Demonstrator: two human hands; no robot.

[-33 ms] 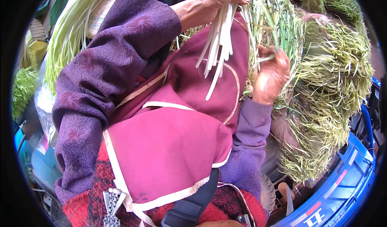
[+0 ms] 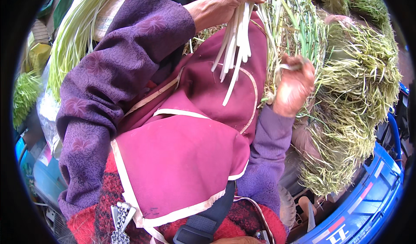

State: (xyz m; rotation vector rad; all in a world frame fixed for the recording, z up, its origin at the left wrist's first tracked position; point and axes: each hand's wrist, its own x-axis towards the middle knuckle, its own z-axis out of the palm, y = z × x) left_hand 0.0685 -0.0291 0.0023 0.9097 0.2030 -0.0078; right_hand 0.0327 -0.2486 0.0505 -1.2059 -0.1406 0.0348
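At the top middle, my left hand (image 2: 227,3) is closed round a bunch of long thin stalks, like garlic chives (image 2: 236,49). Their white lower ends hang down over the maroon apron (image 2: 186,157) on my lap. My right hand (image 2: 294,90) is apart from the bunch, to its right, with the fingers curled in. A single pale stalk (image 2: 284,66) shows at those fingers, and its far part blends into what lies behind. Beneath and beyond this hand spreads a heap of green stalks with dry straw-like leaves (image 2: 299,22).
A fan of pale green stalks (image 2: 76,40) lies at the upper left. Large bundles of cut yellow-green stalks (image 2: 346,114) fill the right side. The blue edge of a cart or vehicle (image 2: 355,205) curves along the lower right. Green leaves (image 2: 26,96) show at the far left.
My right hand has shifted slightly to the right, and the stalk at its fingers has turned. The left hand and its bunch have barely moved.
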